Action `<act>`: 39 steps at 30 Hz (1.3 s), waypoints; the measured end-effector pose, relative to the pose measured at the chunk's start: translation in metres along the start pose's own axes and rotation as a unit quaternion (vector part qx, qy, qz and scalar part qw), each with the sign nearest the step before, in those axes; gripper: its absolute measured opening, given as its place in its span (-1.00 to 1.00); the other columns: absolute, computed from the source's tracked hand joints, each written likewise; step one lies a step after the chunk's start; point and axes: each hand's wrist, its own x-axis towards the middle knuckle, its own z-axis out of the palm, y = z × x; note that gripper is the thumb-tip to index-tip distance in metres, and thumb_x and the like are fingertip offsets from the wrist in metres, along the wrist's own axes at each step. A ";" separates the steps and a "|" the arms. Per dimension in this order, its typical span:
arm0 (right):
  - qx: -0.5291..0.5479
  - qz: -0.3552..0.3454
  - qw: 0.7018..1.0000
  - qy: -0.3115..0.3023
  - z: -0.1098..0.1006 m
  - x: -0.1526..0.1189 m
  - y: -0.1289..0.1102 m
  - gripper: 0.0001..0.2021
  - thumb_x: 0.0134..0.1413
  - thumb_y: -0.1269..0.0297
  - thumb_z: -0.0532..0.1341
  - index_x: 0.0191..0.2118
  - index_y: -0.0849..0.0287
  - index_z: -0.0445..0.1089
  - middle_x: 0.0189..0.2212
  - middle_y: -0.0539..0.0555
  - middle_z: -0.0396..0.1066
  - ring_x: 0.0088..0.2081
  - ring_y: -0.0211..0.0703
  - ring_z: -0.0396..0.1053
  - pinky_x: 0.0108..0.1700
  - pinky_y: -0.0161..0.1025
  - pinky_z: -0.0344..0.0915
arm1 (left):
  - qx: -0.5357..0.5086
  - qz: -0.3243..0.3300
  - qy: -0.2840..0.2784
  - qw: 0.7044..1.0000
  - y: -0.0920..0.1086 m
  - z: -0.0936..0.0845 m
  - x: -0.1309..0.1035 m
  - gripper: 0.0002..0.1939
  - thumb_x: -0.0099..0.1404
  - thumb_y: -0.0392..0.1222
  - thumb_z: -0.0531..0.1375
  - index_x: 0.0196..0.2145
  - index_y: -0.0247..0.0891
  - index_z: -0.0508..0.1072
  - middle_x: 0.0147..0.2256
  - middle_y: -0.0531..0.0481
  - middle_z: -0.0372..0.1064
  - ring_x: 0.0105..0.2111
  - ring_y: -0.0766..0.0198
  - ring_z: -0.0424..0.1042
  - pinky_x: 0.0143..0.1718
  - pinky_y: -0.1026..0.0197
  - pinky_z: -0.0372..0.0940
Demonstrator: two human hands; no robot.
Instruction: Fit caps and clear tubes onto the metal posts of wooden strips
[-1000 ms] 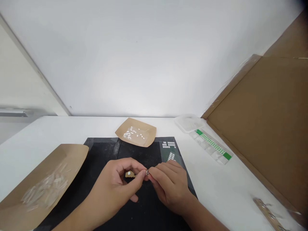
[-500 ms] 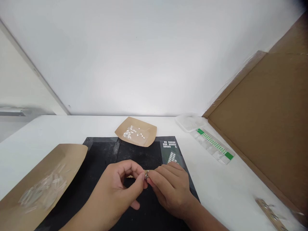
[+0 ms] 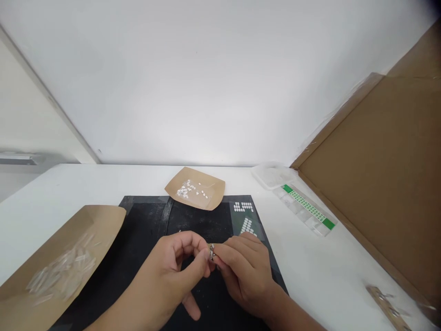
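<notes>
Over the black mat (image 3: 144, 257), my left hand (image 3: 172, 271) pinches a tiny metallic piece (image 3: 212, 253) between thumb and index finger. My right hand (image 3: 246, 269) grips the same piece from the other side, so the fingertips of both hands nearly meet around it. Only a small silvery and dark bit shows between the fingers; its kind is too small to make out. The middle, ring and little fingers of my left hand are partly curled, one pointing down over the mat.
A cardboard tray (image 3: 103, 218) at left holds clear plastic strips (image 3: 65, 269). A smaller tray (image 3: 217, 188) behind holds tiny white pieces. White oval stickers (image 3: 243, 207) lie on the mat's right. Further right are a green-ended strip (image 3: 306, 204), a clear container (image 3: 272, 177) and a wooden piece with metal parts (image 3: 387, 305).
The tiny metallic piece has turned slightly between my fingers and shows more. A lower finger of my left hand has stretched further down. The trays have stayed put.
</notes>
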 end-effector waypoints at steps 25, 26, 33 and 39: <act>0.267 0.251 0.930 -0.007 0.008 -0.005 -0.006 -0.77 0.52 0.25 0.10 -0.20 0.13 0.45 -0.51 -0.07 0.41 -0.50 -0.28 0.35 -0.37 -0.33 0.27 | 0.062 0.074 0.003 0.995 -0.004 -0.002 0.004 -0.55 0.50 0.24 0.13 -0.19 -0.25 0.44 -0.26 0.03 0.45 -0.65 0.49 0.40 -0.69 0.47 0.30; 0.282 0.263 0.923 -0.009 0.008 -0.005 -0.006 -0.77 0.52 0.22 0.10 -0.18 0.13 0.45 -0.52 -0.07 0.40 -0.51 -0.29 0.33 -0.40 -0.33 0.26 | 0.082 0.086 0.007 0.993 -0.004 -0.003 0.004 -0.57 0.51 0.22 0.11 -0.18 -0.23 0.44 -0.26 0.03 0.45 -0.64 0.48 0.40 -0.68 0.46 0.31; 0.335 0.302 0.892 -0.031 0.009 -0.007 -0.004 -0.71 0.54 0.11 0.10 -0.16 0.15 0.45 -0.55 -0.07 0.38 -0.53 -0.29 0.28 -0.45 -0.35 0.25 | 0.260 0.277 0.033 0.925 -0.007 -0.016 0.004 -0.83 0.50 -0.15 0.19 0.02 -0.10 0.47 -0.10 -0.04 0.45 -0.34 0.32 0.51 -0.55 0.45 0.36; 0.350 0.312 0.883 -0.042 0.008 -0.006 -0.003 -0.68 0.54 0.08 0.08 -0.18 0.16 0.45 -0.57 -0.08 0.38 -0.53 -0.30 0.27 -0.44 -0.35 0.24 | 0.296 0.345 0.015 0.891 -0.005 -0.022 0.007 -0.76 0.49 -0.27 0.20 0.05 -0.08 0.54 -0.10 -0.07 0.46 -0.36 0.35 0.48 -0.54 0.44 0.32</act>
